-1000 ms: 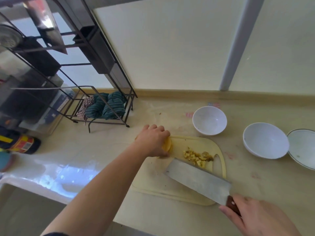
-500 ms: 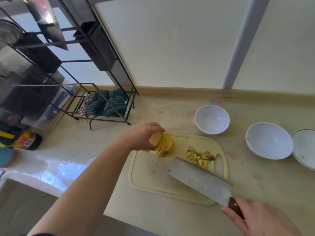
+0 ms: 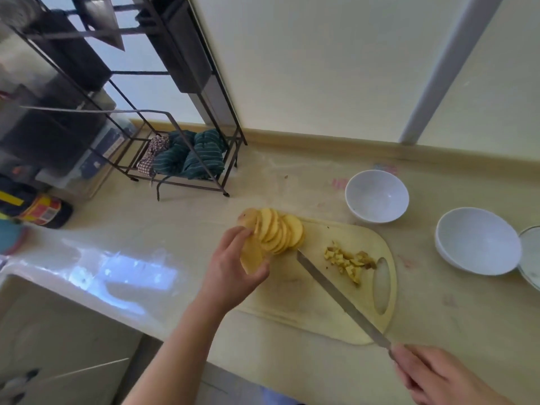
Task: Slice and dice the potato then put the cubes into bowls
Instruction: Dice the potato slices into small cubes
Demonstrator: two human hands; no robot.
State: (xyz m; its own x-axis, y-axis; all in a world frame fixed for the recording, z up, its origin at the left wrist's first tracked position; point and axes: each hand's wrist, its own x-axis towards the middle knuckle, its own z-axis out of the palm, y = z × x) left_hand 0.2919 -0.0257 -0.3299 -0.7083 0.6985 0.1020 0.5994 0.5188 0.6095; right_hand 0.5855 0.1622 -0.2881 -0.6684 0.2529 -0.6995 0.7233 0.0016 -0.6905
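Note:
A fanned row of yellow potato slices (image 3: 277,229) leans at the far left corner of the pale cutting board (image 3: 315,305). My left hand (image 3: 233,270) pinches one potato slice (image 3: 251,254) pulled from the row's near end. My right hand (image 3: 438,375) grips the handle of a cleaver (image 3: 336,293), whose blade stands on edge with its tip by the slices. A small heap of potato cubes (image 3: 349,260) lies on the board's right part. Two white bowls, the nearer-left bowl (image 3: 377,195) and the right bowl (image 3: 477,241), stand beyond the board; both hold nothing.
A third dish rim (image 3: 530,255) shows at the right edge. A black wire rack (image 3: 181,159) with striped cloths stands at the back left. A sink (image 3: 43,331) drops off at the lower left. A tin can (image 3: 43,211) lies by the left edge.
My left hand has drawn back toward me with one slice, uncovering the fanned row. The cleaver has turned from lying flat to standing on edge, its tip closer to the slices.

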